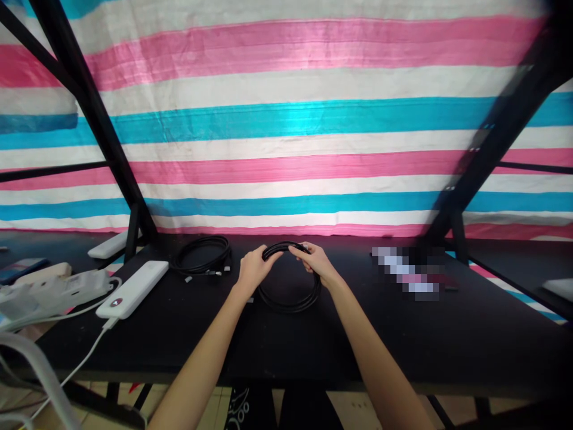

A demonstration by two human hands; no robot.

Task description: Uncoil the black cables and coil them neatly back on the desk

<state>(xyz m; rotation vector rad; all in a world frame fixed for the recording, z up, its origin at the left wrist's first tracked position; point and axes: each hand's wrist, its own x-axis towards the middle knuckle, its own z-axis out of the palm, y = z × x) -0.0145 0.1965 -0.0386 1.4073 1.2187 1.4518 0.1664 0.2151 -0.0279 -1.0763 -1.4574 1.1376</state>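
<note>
A coiled black cable (290, 308) is held in a ring over the middle of the dark table. My left hand (256, 267) is closed on the upper left of the coil, thumb pointing inward. My right hand (316, 261) grips the upper right of the same coil, with the thumb across it. The lower part of the ring hangs toward the table's front edge; whether it touches the surface I cannot tell. To the left lies a second coiled black cable (201, 255) with light-coloured connectors at its near side.
On the left are a white power bank (133, 289) with a white cord and a white power strip (67, 289) with plugs. A blurred-out item (409, 275) lies on the right. Black frame posts (96, 122) rise at both sides before a striped sheet (290, 119).
</note>
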